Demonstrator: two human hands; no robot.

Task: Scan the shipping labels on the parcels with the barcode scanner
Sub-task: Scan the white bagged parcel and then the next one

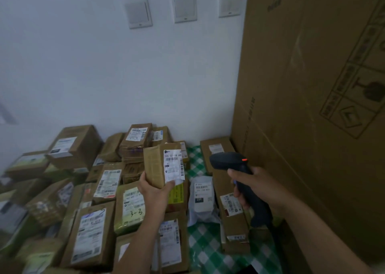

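My left hand (pixel 155 187) holds a small brown parcel (pixel 154 165) up. My thumb is on one side and my fingers curl round the other. Its white label (pixel 174 165) faces me. My right hand (pixel 253 185) grips the black scanner (pixel 233 163) by its handle, with my fingers wrapped round it. The scanner's head points at the label from the right, near it but not touching. A small red light (pixel 244 160) glows on top. Under my hands more parcels lie in a pile (pixel 91 230) on a green checked cloth (pixel 205 246). A white bag (pixel 203 198) lies among them. A big box (pixel 312 107) stands on the right by the wall (pixel 104 65).
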